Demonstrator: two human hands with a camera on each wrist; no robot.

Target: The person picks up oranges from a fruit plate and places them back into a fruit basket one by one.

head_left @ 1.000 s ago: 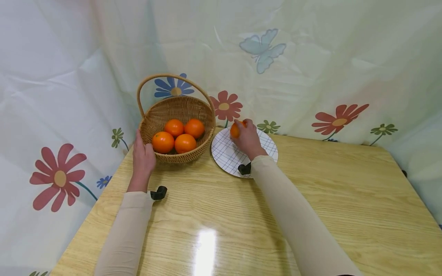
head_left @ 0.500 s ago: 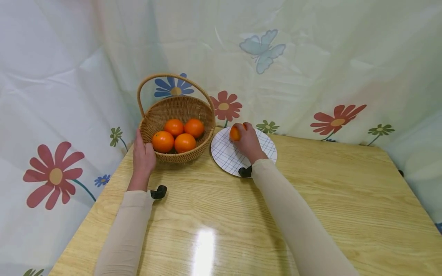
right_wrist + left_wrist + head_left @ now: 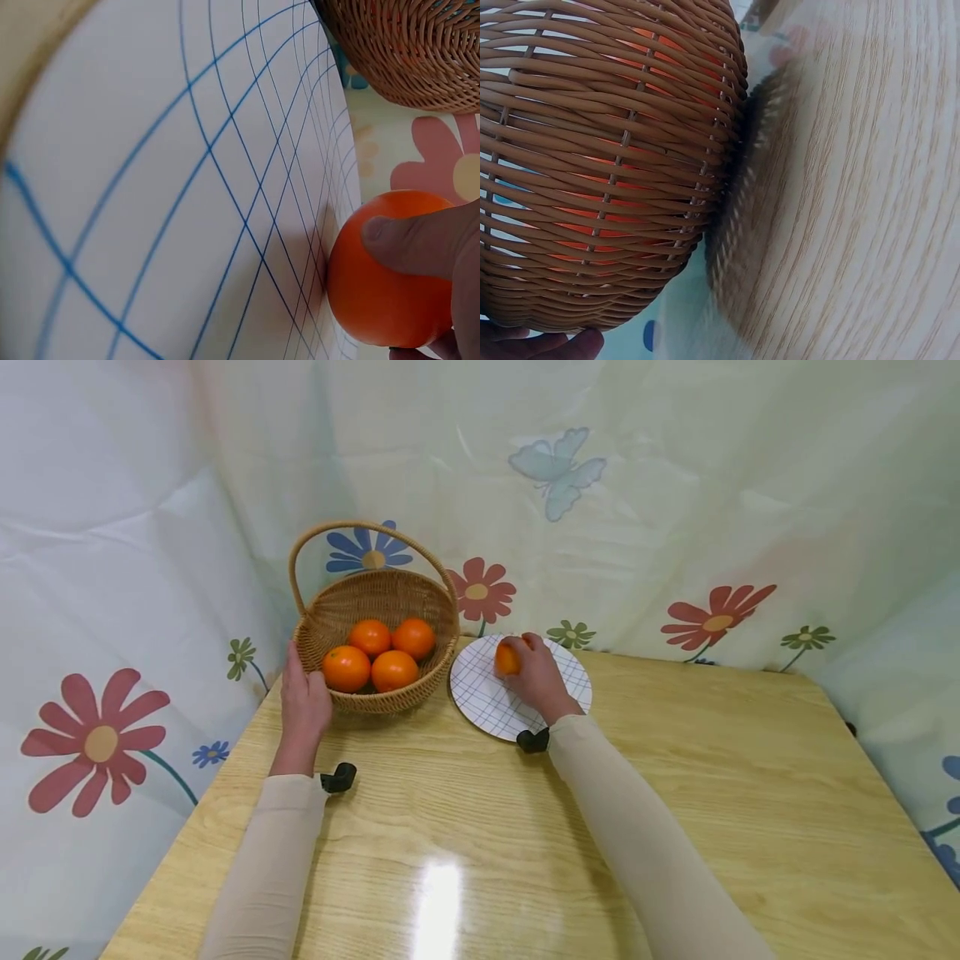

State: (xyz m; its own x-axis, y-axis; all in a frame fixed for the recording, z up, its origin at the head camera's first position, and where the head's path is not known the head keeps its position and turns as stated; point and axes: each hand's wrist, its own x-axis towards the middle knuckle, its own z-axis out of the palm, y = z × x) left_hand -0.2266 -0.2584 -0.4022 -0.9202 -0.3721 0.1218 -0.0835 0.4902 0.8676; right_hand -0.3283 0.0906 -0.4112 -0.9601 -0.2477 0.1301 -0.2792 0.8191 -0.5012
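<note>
My right hand (image 3: 536,677) grips an orange (image 3: 386,274) over the far half of a round white plate (image 3: 480,697) with blue grid lines. In the right wrist view the thumb presses on the orange, whose side seems to touch the plate. My left hand (image 3: 306,702) rests with straight fingers against the left side of a wicker basket (image 3: 390,700); its fingertips (image 3: 581,346) show at the basket's wall in the left wrist view. Inside the basket lie several oranges (image 3: 393,671), partly visible through the weave from the left wrist.
The basket's tall arched handle (image 3: 367,524) stands up above its rim. Behind the wooden table (image 3: 712,793) hangs a pale curtain (image 3: 652,510) printed with flowers and a butterfly. A dark camera mount sits on each wrist.
My right hand has lowered the orange onto the plate and come slightly nearer to me. The left hand stays at the basket. The head view has shifted a little to the right.
</note>
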